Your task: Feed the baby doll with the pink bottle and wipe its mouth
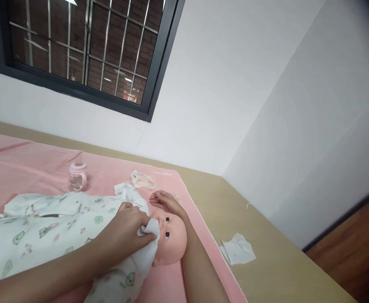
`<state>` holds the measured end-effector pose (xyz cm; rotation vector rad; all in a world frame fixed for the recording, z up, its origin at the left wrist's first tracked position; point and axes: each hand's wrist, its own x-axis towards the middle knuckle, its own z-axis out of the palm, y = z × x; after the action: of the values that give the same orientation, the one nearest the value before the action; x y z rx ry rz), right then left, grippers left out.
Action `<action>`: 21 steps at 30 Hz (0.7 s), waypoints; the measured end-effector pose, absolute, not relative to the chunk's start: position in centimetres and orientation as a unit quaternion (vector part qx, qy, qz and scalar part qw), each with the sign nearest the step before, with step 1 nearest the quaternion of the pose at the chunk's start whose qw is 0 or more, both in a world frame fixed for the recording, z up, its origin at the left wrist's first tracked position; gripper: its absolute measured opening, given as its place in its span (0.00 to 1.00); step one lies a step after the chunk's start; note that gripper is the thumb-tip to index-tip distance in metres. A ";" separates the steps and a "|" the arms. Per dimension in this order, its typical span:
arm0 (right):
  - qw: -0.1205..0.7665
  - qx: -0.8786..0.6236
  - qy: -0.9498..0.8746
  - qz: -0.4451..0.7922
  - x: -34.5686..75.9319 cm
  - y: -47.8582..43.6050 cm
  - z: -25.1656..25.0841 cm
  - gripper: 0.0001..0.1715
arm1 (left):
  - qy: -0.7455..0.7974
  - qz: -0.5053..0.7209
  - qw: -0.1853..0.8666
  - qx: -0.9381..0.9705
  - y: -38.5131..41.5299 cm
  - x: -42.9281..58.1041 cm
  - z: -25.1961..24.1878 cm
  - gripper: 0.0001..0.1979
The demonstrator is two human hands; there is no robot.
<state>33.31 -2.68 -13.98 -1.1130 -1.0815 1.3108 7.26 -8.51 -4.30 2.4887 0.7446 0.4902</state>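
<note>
The doll (174,240) lies face up between the two hands, its head between the left hand and the right forearm. Its long axis runs from the right forearm out past the left wrist, roughly crosswise to the person. The left hand (133,224) is the nearer to the mouth, holding a tissue (153,227) pinched between thumb and fingers, the free edge against the lower face. The right hand (165,200), apart from the left, reaches around the crown to the head's far side; its fingers are loosely curved, with nothing visible in the grasp. Whether the forearm bears the head's weight cannot be told.

The head is smooth, rounded and hairless, apparently vinyl; the outfit (55,210) is soft white fabric printed with green and pink figures. Just beyond the right hand lies a crinkled clear packet (143,180). Farther off, beyond the left hand, stands a bottle (77,174), transparent below, with a pink collar and handle. Beneath all spreads a pink plush blanket (23,162). Right of the right forearm, a creased white sheet (239,249) rests on the smooth tan surface (209,189).
</note>
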 end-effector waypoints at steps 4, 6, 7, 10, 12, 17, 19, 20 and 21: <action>0.525 -0.464 -0.452 0.551 33.2 -2.7 -13.9 0.24 | 0.274 0.191 0.215 0.918 -8.1 7.3 -4.6 0.15; 0.527 -0.462 -0.451 0.553 33.1 -2.7 -13.9 0.24 | 0.274 0.197 0.203 0.919 -7.8 7.4 -4.9 0.15; 0.527 -0.461 -0.449 0.554 33.1 -2.8 -13.9 0.24 | 0.275 0.199 0.200 0.919 -7.7 7.4 -5.0 0.15; 0.531 -0.463 -0.443 0.554 33.3 -3.1 -13.6 0.25 | 0.277 0.203 0.192 0.919 -7.4 7.4 -5.3 0.15; 0.539 -0.453 -0.449 0.550 33.7 -3.5 -12.8 0.24 | 0.279 0.200 0.180 0.922 -7.3 7.5 -5.2 0.15; 0.535 -0.418 -0.528 0.510 34.3 -5.9 -6.5 0.18 | 0.293 0.187 0.158 0.924 -6.8 7.4 -5.0 0.16; 0.505 -0.388 -0.596 0.490 33.5 -7.9 -2.7 0.17 | 0.294 0.195 0.162 0.922 -6.6 7.3 -5.0 0.16; 0.470 -0.374 -0.640 0.479 32.8 -9.1 -1.1 0.18 | 0.291 0.199 0.168 0.921 -6.5 7.2 -5.0 0.15; 0.421 -0.364 -0.684 0.471 32.1 -10.4 0.2 0.19 | 0.286 0.202 0.173 0.920 -6.4 7.2 -5.0 0.15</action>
<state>32.11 -10.37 0.20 -0.9114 -1.7147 1.1814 7.16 -6.43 -4.97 2.6103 0.8119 0.5721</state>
